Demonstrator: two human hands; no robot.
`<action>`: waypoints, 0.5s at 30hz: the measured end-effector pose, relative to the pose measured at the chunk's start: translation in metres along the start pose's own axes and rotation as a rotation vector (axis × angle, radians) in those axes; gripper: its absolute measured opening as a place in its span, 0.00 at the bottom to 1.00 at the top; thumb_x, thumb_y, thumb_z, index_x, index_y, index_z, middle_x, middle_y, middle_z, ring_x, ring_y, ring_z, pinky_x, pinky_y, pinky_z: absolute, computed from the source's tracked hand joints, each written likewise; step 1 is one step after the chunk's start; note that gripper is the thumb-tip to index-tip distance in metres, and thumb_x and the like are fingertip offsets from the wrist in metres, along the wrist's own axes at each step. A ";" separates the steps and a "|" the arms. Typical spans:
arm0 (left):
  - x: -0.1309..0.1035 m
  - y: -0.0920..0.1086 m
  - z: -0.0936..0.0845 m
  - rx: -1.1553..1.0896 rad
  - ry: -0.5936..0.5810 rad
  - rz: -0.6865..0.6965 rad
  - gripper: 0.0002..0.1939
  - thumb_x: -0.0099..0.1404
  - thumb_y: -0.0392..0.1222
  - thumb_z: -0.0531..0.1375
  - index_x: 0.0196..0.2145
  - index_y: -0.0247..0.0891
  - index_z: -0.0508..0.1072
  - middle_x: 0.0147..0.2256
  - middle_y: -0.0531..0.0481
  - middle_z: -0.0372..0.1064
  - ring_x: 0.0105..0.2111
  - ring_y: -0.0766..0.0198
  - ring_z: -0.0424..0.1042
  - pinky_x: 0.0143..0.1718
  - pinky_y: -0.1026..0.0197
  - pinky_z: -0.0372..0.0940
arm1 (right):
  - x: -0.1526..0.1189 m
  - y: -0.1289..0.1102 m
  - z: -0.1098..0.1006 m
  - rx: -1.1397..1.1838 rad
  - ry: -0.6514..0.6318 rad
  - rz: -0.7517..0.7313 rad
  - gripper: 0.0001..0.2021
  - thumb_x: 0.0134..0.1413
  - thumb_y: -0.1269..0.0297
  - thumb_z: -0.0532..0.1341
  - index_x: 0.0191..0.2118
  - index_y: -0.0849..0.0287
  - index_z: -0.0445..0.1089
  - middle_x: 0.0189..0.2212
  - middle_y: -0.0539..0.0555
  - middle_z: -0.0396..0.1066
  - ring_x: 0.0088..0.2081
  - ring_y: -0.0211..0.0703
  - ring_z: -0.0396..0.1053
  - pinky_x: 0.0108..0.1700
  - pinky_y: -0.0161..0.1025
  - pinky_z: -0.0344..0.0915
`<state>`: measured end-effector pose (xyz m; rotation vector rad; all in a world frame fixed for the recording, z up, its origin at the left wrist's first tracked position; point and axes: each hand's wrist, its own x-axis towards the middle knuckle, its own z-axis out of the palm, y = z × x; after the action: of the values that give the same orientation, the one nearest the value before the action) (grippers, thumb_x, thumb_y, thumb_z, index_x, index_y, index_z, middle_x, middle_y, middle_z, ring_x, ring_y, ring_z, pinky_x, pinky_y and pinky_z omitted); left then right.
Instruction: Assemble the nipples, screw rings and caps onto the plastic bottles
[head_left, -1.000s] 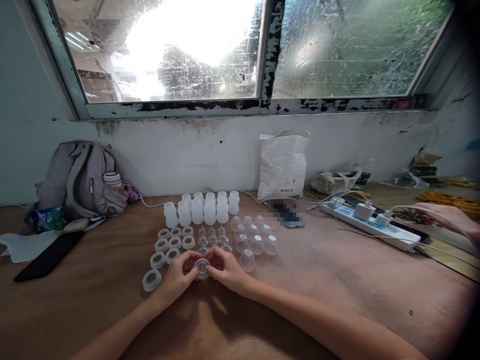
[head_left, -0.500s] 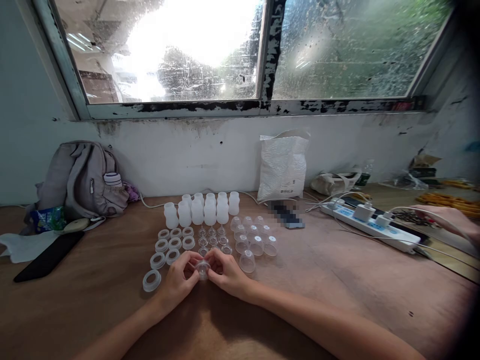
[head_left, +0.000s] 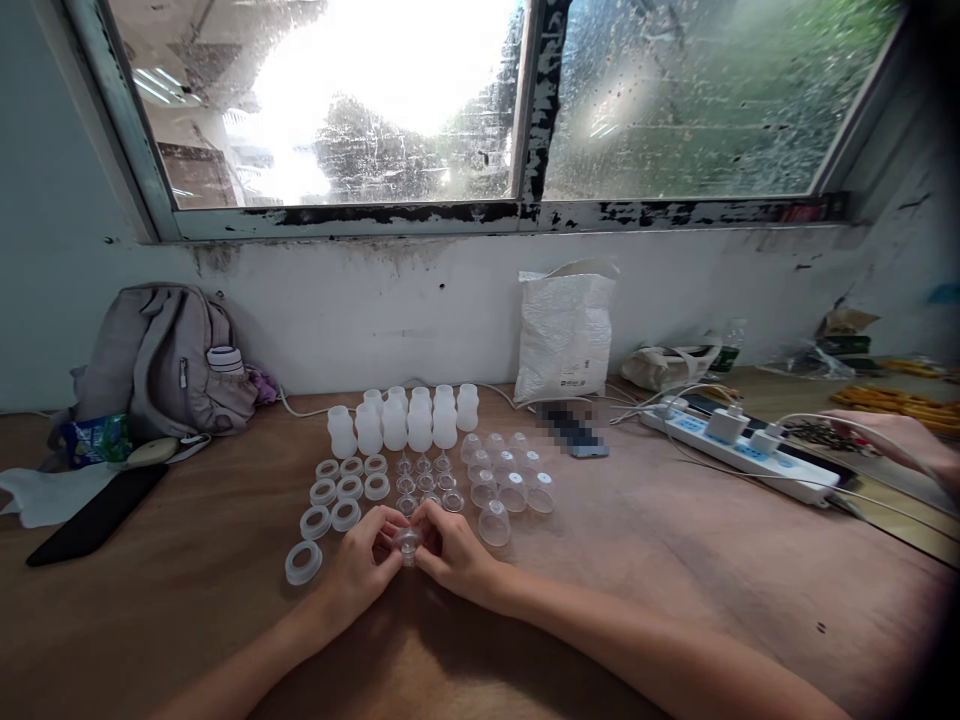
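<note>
Head view. Left hand [head_left: 366,556] and right hand [head_left: 459,558]: grip of each closed on one clear piece [head_left: 407,547], from opposite sides, near side of bench [head_left: 600,580]. Teats [head_left: 406,485] just beyond. Rings [head_left: 302,577] to the left, domed caps [head_left: 494,525] right, white bottles [head_left: 394,426] upright behind.

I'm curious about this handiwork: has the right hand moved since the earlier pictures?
Yes, slightly: the right hand has shifted toward the view's bottom, judged against the frontmost clear dome cap.

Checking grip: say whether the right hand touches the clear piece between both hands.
Touching: the head view shows the right hand pinching the clear piece.
</note>
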<state>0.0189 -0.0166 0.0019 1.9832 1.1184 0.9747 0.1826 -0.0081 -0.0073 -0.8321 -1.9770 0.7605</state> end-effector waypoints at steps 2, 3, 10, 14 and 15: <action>0.000 0.000 0.000 0.008 0.005 0.012 0.08 0.55 0.33 0.53 0.36 0.36 0.63 0.33 0.49 0.66 0.31 0.64 0.70 0.32 0.62 0.67 | 0.000 0.000 0.000 -0.004 0.003 0.002 0.07 0.45 0.74 0.57 0.32 0.60 0.58 0.22 0.46 0.60 0.22 0.31 0.57 0.24 0.28 0.54; 0.000 0.000 0.000 0.012 0.013 0.023 0.08 0.56 0.34 0.52 0.36 0.36 0.63 0.33 0.49 0.66 0.32 0.64 0.70 0.32 0.62 0.67 | 0.000 0.000 0.000 -0.002 0.006 0.007 0.07 0.45 0.74 0.56 0.32 0.60 0.59 0.22 0.46 0.60 0.23 0.31 0.57 0.24 0.28 0.54; 0.001 -0.001 -0.003 0.132 0.004 0.068 0.12 0.57 0.36 0.53 0.40 0.38 0.62 0.36 0.49 0.66 0.31 0.65 0.69 0.31 0.65 0.67 | 0.000 0.000 -0.002 -0.051 0.050 0.002 0.11 0.44 0.79 0.52 0.36 0.59 0.59 0.25 0.47 0.62 0.25 0.33 0.59 0.27 0.29 0.57; 0.000 -0.003 -0.003 0.176 -0.015 0.067 0.09 0.58 0.36 0.52 0.39 0.39 0.62 0.30 0.53 0.68 0.26 0.67 0.68 0.28 0.66 0.64 | -0.002 0.000 -0.001 -0.128 0.028 -0.084 0.12 0.43 0.78 0.54 0.37 0.59 0.59 0.26 0.48 0.61 0.26 0.34 0.58 0.28 0.30 0.57; 0.000 -0.004 -0.003 0.176 -0.020 0.067 0.09 0.58 0.36 0.53 0.39 0.39 0.62 0.29 0.53 0.68 0.26 0.67 0.68 0.28 0.67 0.63 | -0.002 0.001 -0.001 -0.142 0.023 -0.101 0.12 0.43 0.77 0.54 0.37 0.59 0.59 0.27 0.49 0.60 0.26 0.34 0.57 0.28 0.30 0.57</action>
<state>0.0146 -0.0146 0.0006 2.1782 1.1675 0.9150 0.1842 -0.0091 -0.0087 -0.8126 -2.0539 0.5547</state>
